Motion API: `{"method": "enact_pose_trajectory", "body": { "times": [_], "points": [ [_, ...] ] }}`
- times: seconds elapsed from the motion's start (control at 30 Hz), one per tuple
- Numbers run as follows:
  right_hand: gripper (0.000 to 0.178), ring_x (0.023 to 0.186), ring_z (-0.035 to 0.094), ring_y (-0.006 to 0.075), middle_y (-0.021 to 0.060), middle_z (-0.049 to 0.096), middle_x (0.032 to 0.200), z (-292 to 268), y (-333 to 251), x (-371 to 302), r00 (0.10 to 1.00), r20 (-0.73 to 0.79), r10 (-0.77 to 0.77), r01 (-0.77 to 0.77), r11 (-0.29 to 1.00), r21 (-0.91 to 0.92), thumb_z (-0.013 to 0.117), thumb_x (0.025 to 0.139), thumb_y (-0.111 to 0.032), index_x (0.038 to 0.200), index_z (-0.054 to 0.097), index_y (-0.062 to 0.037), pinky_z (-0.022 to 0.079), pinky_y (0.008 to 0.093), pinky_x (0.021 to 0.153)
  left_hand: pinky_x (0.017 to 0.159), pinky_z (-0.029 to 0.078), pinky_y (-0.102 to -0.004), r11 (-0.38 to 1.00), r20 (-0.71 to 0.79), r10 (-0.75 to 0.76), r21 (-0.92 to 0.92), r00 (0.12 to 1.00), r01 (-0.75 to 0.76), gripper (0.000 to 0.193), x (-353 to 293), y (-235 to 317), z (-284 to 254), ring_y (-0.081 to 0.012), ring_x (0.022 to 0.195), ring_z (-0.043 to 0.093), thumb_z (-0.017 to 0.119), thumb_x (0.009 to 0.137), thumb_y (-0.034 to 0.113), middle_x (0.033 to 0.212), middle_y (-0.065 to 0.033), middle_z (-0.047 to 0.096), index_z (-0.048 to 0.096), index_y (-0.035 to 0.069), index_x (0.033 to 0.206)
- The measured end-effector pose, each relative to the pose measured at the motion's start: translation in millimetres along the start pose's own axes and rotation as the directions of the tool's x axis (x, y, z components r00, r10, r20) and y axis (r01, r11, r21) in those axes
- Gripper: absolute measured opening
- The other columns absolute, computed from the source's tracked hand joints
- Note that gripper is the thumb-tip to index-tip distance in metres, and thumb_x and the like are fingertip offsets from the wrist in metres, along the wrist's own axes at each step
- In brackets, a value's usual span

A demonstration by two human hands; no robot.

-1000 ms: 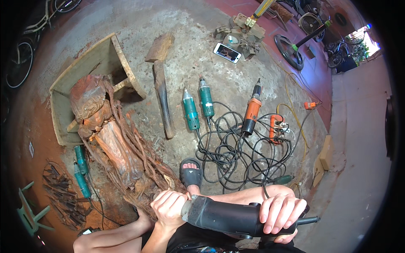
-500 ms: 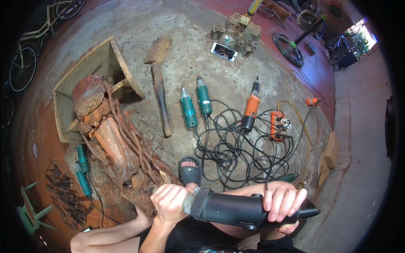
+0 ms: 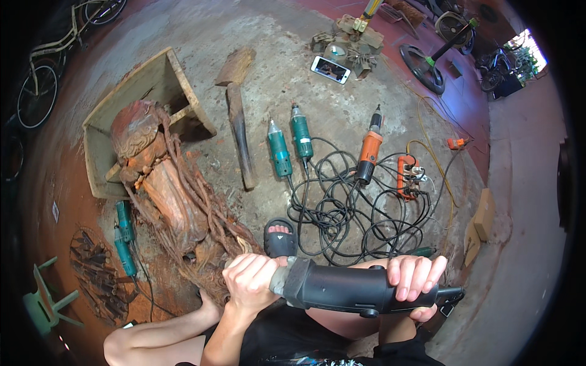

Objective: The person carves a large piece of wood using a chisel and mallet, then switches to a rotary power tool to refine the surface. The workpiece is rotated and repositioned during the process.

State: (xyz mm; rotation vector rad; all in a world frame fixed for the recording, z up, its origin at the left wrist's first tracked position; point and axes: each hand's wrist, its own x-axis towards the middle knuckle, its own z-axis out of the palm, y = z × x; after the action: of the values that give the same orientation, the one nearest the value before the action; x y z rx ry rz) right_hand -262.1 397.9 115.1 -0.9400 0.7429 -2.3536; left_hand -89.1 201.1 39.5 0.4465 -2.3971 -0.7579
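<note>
Black angle grinder (image 3: 348, 287), one: near side, between the hands, long axis running left to right, raised slightly at the right. Left hand (image 3: 251, 282): closed around its grey gear head (image 3: 281, 279) (any disc hidden from view). Right hand (image 3: 417, 282): fingers wrapped over the rear of the body. Carved wooden sculpture (image 3: 173, 192), one: left and far of the left hand, the nearer of the two; long axis slanting from far left to near right. Contact between sculpture and left hand: cannot tell.
</note>
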Motion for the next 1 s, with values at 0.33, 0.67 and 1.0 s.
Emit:
{"method": "enact_pose_trajectory", "body": {
  "times": [0.33, 0.67, 1.0],
  "points": [
    [0.044, 0.072, 0.066, 0.0257, 0.0068, 0.064, 0.080, -5.4, 3.4, -25.5, 0.992, -0.082, -0.091, 0.095, 0.994, 0.045, 0.072, 0.053, -0.002, 0.091, 0.050, -0.0098, 0.047, 0.0412, 0.078, 0.056, 0.048, -0.0352, 0.999, 0.045, 0.041, 0.015, 0.998, -0.042, 0.016, -0.4, 4.3, -4.4, -0.0228, 0.057, 0.060, 0.078, 0.066, 0.017, 0.060, -0.0025, 0.053, 0.064, 0.013, 0.070],
    [0.044, 0.084, 0.066, 0.0272, 0.0085, 0.065, 0.088, -17.5, -3.6, -33.7, 0.996, -0.070, -0.051, 0.055, 0.997, 0.061, 0.076, 0.062, -0.004, 0.099, 0.054, -0.0087, 0.045, 0.0430, 0.092, 0.058, 0.049, -0.0352, 0.990, 0.082, 0.073, 0.112, 0.994, -0.082, 0.017, 5.6, 12.1, -12.0, -0.0227, 0.059, 0.061, 0.077, 0.066, 0.018, 0.061, -0.0034, 0.054, 0.061, 0.012, 0.069],
    [0.052, 0.114, 0.058, 0.0359, 0.0081, 0.069, 0.097, 1.7, 11.9, -27.1, 0.992, -0.096, 0.080, -0.064, 0.986, 0.155, 0.080, 0.083, -0.053, 0.108, 0.052, -0.0173, 0.034, 0.0610, 0.110, 0.060, 0.048, -0.0366, 0.962, -0.049, 0.168, 0.228, 0.985, -0.153, 0.015, 22.9, 6.1, -35.9, -0.0271, 0.059, 0.061, 0.075, 0.065, 0.012, 0.062, -0.0072, 0.059, 0.061, 0.007, 0.067]
  ]
}}
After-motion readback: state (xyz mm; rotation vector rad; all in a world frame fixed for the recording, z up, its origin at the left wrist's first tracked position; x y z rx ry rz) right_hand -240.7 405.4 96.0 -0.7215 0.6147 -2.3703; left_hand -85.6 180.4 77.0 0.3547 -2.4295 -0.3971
